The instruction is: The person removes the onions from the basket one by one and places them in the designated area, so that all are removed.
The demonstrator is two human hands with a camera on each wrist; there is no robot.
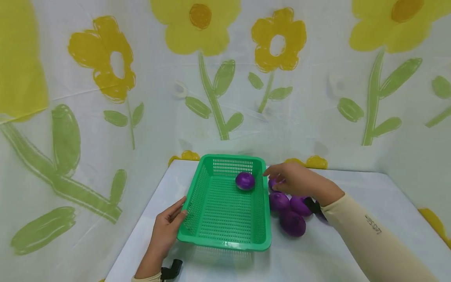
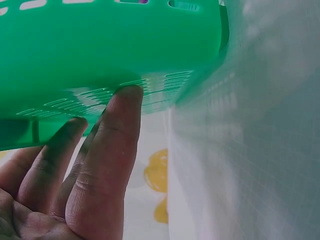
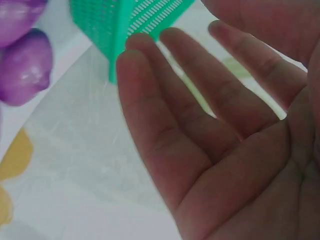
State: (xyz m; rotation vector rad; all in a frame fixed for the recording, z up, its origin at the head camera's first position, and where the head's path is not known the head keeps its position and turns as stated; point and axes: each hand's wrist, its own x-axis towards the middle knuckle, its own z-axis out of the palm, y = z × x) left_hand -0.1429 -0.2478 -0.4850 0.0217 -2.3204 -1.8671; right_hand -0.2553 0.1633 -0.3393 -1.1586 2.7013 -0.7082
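Note:
A green plastic basket (image 1: pixel 225 245) stands on the white table with one glossy purple onion (image 1: pixel 245 181) inside, near its far right corner. Beside its left wall is my left hand (image 1: pixel 165 227); in the left wrist view the fairly straight fingers (image 2: pixel 107 150) touch or nearly touch the basket's outer side. My right hand (image 1: pixel 296 178) hovers by the far right rim, above several more purple onions (image 1: pixel 293 224) grouped on the table. Nothing lies in its palm in the right wrist view, where the fingers (image 3: pixel 220 90) are extended and slightly bent.
The white table (image 1: pixel 356 235) extends to the right of the onions. Behind and at the sides hangs a pale sheet (image 1: pixel 158 117) printed with yellow flowers. A black strap piece (image 1: pixel 172 269) sits at the left wrist.

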